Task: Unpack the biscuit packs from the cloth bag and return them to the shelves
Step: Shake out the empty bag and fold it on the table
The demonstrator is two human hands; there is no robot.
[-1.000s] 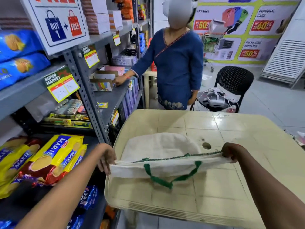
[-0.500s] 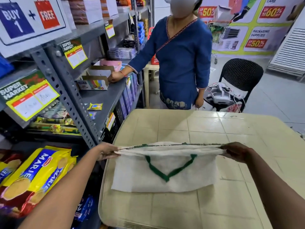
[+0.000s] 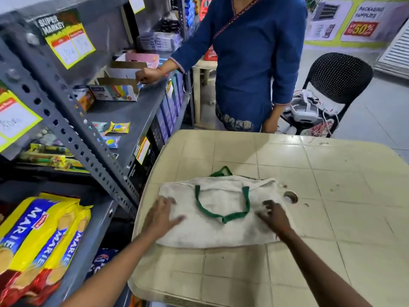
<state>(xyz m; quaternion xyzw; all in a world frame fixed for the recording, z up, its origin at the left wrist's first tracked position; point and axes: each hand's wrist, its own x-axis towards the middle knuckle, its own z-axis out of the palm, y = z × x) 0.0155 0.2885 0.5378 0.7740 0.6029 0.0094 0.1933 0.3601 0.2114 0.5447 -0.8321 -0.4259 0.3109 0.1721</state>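
Observation:
A white cloth bag (image 3: 218,231) with green handles lies flat and looks empty on the cream table (image 3: 332,218). My left hand (image 3: 162,214) rests palm down on the bag's left part, fingers spread. My right hand (image 3: 275,214) presses on its right part, fingers bent and apart. Neither hand grips anything. Yellow and red Marie biscuit packs (image 3: 42,238) lie on the lower grey shelf (image 3: 88,260) at my left.
A person in a blue top (image 3: 250,54) stands behind the table with a hand on the middle shelf (image 3: 130,111), beside open cartons (image 3: 115,89). A black chair (image 3: 338,85) with a white device stands at the back right. The table has a round hole (image 3: 290,196).
My hands let go of the bag's top corners. The bag, held stretched above the table before, now lies flat, and both hands rest on top of it.

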